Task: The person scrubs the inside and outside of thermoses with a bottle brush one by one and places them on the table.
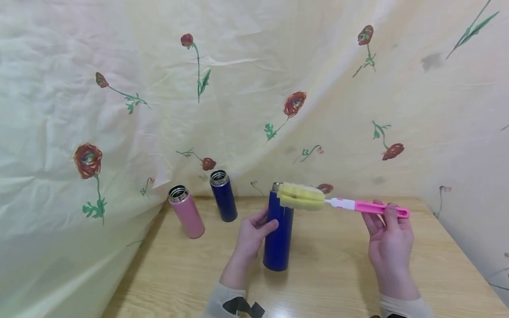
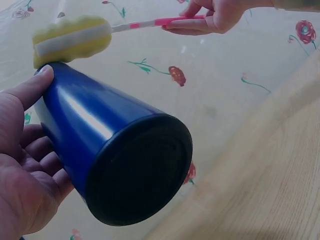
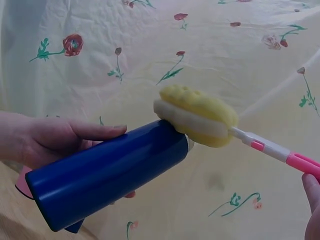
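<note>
blue bottle (image 1: 279, 240) gripped by curled left fingers (image 2: 39, 149); right fingers (image 1: 371, 223) pinch the pink-handled sponge brush (image 1: 343, 203).

A blue bottle (image 3: 107, 170) is gripped by the left hand (image 3: 55, 140), with the thumb laid along its upper side; it is tilted, its mouth end raised toward the right. A brush (image 3: 260, 145) with a yellow and white sponge head (image 3: 200, 117) is held by its pink handle (image 3: 304, 165) in the right hand (image 3: 314, 205), which is cut off by the frame edge. The mouth is partly covered by the sponge head; contact cannot be judged. Behind, a pink object (image 3: 24, 182) is mostly hidden, and a flowered cloth (image 3: 250, 85) is seen.
</note>
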`<act>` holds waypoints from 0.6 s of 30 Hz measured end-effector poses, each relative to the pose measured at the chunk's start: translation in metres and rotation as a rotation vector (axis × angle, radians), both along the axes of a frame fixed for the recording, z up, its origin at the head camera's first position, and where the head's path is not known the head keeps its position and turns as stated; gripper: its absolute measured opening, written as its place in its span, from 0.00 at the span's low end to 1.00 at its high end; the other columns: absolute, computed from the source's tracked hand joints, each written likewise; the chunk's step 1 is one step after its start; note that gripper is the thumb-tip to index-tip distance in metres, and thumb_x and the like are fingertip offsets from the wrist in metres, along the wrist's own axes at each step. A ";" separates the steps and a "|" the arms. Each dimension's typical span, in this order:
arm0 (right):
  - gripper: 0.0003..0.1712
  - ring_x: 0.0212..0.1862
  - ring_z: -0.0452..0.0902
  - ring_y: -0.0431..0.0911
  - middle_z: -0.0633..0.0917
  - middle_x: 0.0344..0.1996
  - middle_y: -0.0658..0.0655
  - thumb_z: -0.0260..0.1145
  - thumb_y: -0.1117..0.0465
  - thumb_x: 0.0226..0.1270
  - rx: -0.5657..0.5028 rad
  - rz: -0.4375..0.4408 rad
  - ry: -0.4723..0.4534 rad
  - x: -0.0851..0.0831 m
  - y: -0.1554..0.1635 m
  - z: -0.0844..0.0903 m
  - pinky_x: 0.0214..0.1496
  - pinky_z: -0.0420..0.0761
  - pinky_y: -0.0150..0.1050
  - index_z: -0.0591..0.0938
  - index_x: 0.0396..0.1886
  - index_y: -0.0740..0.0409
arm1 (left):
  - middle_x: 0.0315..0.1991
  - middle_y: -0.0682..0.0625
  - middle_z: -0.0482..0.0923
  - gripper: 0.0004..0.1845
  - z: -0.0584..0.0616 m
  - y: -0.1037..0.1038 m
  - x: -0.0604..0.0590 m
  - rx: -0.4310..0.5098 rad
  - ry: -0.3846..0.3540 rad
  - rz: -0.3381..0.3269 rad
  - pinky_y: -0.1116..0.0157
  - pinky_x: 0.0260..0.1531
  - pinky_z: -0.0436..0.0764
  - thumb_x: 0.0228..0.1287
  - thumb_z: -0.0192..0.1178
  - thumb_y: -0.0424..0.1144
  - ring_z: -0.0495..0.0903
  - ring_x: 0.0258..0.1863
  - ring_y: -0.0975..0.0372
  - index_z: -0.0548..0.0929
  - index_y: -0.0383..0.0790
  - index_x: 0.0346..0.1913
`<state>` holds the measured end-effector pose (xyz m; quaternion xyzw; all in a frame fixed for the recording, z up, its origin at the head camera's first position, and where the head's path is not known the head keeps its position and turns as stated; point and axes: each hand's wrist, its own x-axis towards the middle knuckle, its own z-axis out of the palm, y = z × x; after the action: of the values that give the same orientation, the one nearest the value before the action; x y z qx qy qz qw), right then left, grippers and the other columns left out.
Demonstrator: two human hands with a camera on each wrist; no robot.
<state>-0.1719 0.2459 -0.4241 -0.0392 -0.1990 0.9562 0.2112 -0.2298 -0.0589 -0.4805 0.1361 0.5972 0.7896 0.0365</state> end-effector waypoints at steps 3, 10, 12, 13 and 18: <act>0.10 0.46 0.92 0.56 0.84 0.44 0.62 0.63 0.65 0.80 0.019 0.001 0.002 -0.002 -0.002 -0.003 0.54 0.87 0.48 0.72 0.52 0.63 | 0.65 0.29 0.79 0.35 0.000 -0.002 -0.001 0.003 -0.014 -0.006 0.56 0.65 0.82 0.70 0.72 0.36 0.82 0.64 0.46 0.72 0.22 0.73; 0.06 0.45 0.92 0.56 0.86 0.43 0.63 0.61 0.65 0.82 0.024 0.067 0.008 -0.005 -0.002 -0.008 0.55 0.87 0.48 0.73 0.48 0.64 | 0.67 0.32 0.79 0.33 0.001 -0.001 -0.001 0.030 -0.050 0.004 0.53 0.64 0.82 0.72 0.70 0.36 0.82 0.65 0.47 0.73 0.26 0.74; 0.06 0.46 0.92 0.56 0.86 0.43 0.63 0.61 0.65 0.82 0.032 0.096 0.004 -0.005 -0.001 -0.011 0.57 0.86 0.47 0.74 0.49 0.64 | 0.67 0.33 0.79 0.32 0.001 -0.001 -0.001 0.030 -0.059 0.017 0.54 0.62 0.84 0.73 0.70 0.36 0.83 0.64 0.48 0.73 0.27 0.75; 0.07 0.47 0.92 0.56 0.85 0.44 0.63 0.61 0.65 0.82 0.039 0.111 0.001 -0.006 -0.001 -0.012 0.57 0.86 0.47 0.74 0.49 0.64 | 0.67 0.33 0.79 0.32 0.001 -0.001 -0.001 0.029 -0.068 0.025 0.56 0.60 0.85 0.73 0.70 0.36 0.84 0.63 0.49 0.73 0.28 0.75; 0.06 0.47 0.92 0.54 0.86 0.44 0.61 0.60 0.64 0.84 0.084 0.175 -0.042 -0.008 -0.002 -0.016 0.58 0.86 0.44 0.75 0.48 0.64 | 0.66 0.33 0.80 0.32 0.003 -0.003 -0.001 0.040 -0.079 0.064 0.62 0.53 0.88 0.74 0.68 0.35 0.87 0.57 0.55 0.73 0.27 0.75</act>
<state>-0.1804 0.2440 -0.4404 -0.0330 -0.2458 0.9608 0.1242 -0.2313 -0.0619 -0.4779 0.0862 0.5833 0.8071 0.0321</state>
